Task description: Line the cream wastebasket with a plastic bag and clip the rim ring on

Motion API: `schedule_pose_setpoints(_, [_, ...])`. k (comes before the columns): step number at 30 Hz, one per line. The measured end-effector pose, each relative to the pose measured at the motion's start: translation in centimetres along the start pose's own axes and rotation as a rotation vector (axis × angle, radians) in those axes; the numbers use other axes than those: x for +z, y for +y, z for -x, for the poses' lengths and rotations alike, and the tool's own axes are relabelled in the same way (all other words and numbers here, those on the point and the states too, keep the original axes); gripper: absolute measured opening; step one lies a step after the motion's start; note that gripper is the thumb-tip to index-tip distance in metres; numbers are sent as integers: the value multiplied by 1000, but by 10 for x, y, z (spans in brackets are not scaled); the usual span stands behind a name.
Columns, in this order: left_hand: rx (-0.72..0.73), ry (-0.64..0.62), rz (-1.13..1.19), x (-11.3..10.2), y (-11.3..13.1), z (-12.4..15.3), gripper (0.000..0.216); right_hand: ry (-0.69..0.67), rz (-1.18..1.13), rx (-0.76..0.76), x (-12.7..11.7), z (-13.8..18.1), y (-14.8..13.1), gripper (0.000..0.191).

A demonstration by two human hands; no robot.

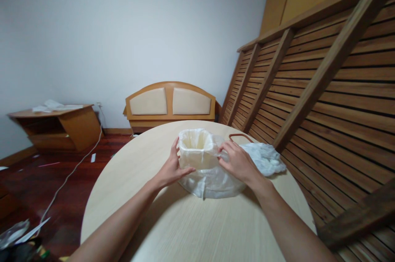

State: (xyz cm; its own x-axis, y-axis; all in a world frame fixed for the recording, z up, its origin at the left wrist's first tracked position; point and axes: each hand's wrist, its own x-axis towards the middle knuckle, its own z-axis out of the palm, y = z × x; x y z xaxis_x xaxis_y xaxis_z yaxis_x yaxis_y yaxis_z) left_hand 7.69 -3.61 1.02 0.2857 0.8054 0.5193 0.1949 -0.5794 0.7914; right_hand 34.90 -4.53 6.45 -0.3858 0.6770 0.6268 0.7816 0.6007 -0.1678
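Note:
A pale container [193, 161] stands upright on the round table, its mouth lined with a translucent white plastic bag [212, 184]. The bag folds over the rim and spreads in a loose skirt around the base. My left hand [173, 168] grips the container's left side through the plastic, fingers at the side and thumb across the front. At the right of the rim, my right hand [236, 160] pinches a gathered part of the bag between thumb and fingers. Just beyond it lies a crumpled heap of white plastic [265, 158].
The light wooden table [123, 188] has a brown curved handle-like piece [239, 135] near its back right. A slatted wooden panel [324, 89] leans close along the right. Behind stands a headboard [169, 89]; a low cabinet [74, 130] and white cable [72, 171] are left.

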Motion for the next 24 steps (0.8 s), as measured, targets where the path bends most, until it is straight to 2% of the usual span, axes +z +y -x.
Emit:
schedule_pose_setpoints(3, [-93,-94,102,-9,-7,1,128,106,-63,-42,1,1,-8,38])
schedule_pose_setpoints(6, [-200,-168,181,-18,-19,4,124,167,-114,-116,7,2,-22,49])
schedule_pose_setpoints(9, [-267,-215,229,-21,-28,6,115,147,-119,-134,16,4,-33,47])
schedule_pose_setpoints(12, [-318,-232,178,-20,-31,7,119,118,-113,-138,25,5,-39,43])
schedule_pose_setpoints(18, [-587,-124,69,-29,-34,4,131,92,-129,-67,31,4,-34,41])
schedule_pose_setpoints(21, [-639,-208,-1,-44,-35,6,124,78,-132,-30,33,4,-27,37])
schedule_pose_setpoints(24, [-647,-303,-103,-58,-34,8,106,89,-142,-5,33,3,-21,36])
